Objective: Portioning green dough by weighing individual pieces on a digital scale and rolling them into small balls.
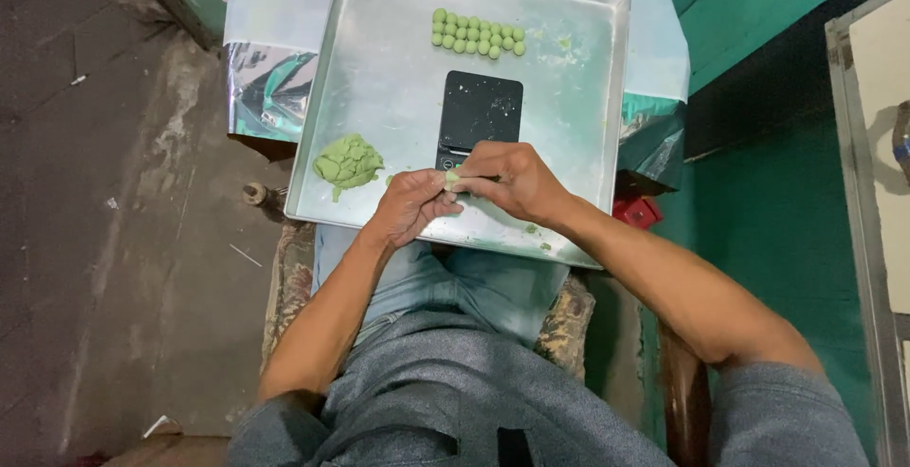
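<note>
A small dough piece [452,179] was pinched between the left hand [409,203] and right hand [512,181] over the tray [398,88], two rows of balls [478,35] being finished and a lump [348,161] left beside the scale [479,116].

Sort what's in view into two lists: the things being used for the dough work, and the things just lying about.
In use:
- small piece of green dough, pinched between the left hand and right hand
- lump of green dough
- rows of green dough balls
- black scale
- metal tray

Lying about:
- red object under the tray's edge
- scraps on the floor
</note>
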